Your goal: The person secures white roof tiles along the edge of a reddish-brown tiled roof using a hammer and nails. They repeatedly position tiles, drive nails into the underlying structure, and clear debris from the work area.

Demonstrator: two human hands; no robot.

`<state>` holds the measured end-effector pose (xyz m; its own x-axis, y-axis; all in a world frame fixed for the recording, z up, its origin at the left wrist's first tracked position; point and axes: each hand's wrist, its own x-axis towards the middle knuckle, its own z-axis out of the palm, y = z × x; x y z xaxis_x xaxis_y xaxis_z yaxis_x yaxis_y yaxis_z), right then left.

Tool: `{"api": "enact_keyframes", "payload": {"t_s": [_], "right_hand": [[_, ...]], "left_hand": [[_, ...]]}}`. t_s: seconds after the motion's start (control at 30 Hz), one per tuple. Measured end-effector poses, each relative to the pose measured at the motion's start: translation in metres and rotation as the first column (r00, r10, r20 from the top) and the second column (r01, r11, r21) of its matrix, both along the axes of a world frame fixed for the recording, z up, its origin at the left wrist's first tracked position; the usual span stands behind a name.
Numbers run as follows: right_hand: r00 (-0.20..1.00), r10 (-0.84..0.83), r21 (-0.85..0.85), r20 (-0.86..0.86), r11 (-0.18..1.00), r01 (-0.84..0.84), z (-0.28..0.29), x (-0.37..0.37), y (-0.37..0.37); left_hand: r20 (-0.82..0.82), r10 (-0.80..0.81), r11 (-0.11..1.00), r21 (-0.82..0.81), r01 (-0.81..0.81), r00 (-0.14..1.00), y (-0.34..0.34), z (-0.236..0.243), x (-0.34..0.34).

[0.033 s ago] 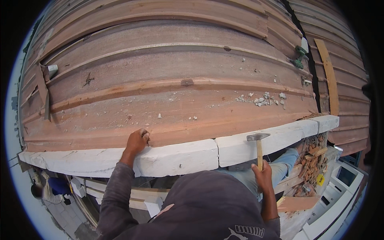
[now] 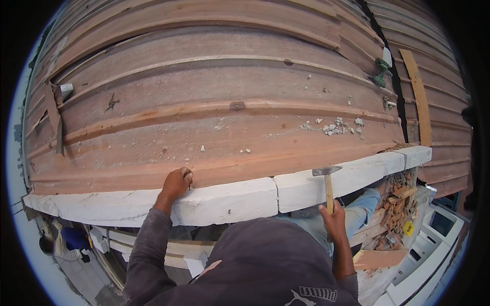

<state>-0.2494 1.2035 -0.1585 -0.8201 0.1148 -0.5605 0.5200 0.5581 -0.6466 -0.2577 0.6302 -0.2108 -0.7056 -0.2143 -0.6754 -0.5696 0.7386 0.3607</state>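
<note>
My right hand (image 2: 335,220) grips the wooden handle of a hammer (image 2: 329,193), closed around its lower end. The hammer stands head up, and its metal head overlaps a row of white blocks (image 2: 224,203) along the roof edge. Off to the left, my left hand (image 2: 176,183) is closed in a pinch where the blocks meet the reddish ribbed metal roof (image 2: 204,122). A thin dark bit shows under its fingertips, too small to name. A narrow joint parts two blocks between my hands.
White rubble (image 2: 334,126) lies on the roof. Farther right are a green power tool (image 2: 381,74) and a wooden plank (image 2: 417,97). Broken brick pieces (image 2: 395,206) are heaped beside my leg. Below on the left, another person (image 2: 66,242) is on a lower level.
The hammer has shifted very slightly left and up in my right hand. My left hand has moved slightly, its fingers still pinched at the roof edge.
</note>
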Motion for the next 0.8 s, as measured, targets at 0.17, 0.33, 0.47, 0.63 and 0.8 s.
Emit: {"api": "enact_keyframes", "payload": {"t_s": [0.17,0.33,0.47,0.63,0.8], "right_hand": [[0.993,0.021,0.218,-0.112,0.976,0.003,-0.039,-0.039,-0.036],[0.998,-0.068,0.283,-0.004,0.957,0.066,-0.048,-0.049,-0.062],[0.988,-0.150,0.304,0.025,0.943,0.135,-0.048,-0.050,-0.069],[0.973,-0.215,0.368,-0.089,0.900,0.233,-0.053,-0.048,-0.078],[0.961,-0.269,0.386,-0.058,0.882,0.270,-0.045,-0.049,-0.083]], "left_hand": [[-0.344,-0.268,0.961,-0.159,0.226,0.900,0.058,0.025,-0.001],[-0.457,-0.457,0.888,-0.184,0.422,0.763,0.098,0.050,0.009],[-0.364,-0.476,0.879,-0.173,0.444,0.800,0.104,0.051,0.005],[-0.296,-0.493,0.870,-0.151,0.470,0.818,0.103,0.052,0.004],[-0.198,-0.613,0.790,-0.138,0.597,0.765,0.088,0.020,0.009]]}}
